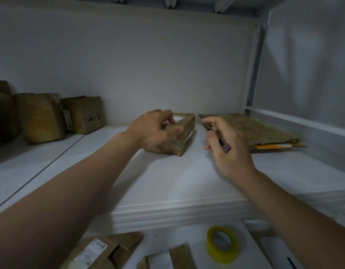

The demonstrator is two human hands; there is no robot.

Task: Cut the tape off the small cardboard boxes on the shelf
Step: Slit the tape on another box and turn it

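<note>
A small flat cardboard box point(184, 133) wrapped in clear tape lies in the middle of the white shelf point(167, 181). My left hand point(154, 129) grips its near left side, fingers curled over the top edge by a white label. My right hand point(224, 144) is just right of the box and holds a slim dark cutter point(216, 136), its tip pointing back and left, apart from the box. Whether a blade is out is too dim to tell.
Flattened cardboard with an orange piece point(253, 131) lies at the shelf's right. Several taped boxes point(43, 117) stand at the back left. On the lower shelf are a yellow tape roll point(222, 243) and more labelled boxes point(101, 251). A metal upright point(253, 74) bounds the right.
</note>
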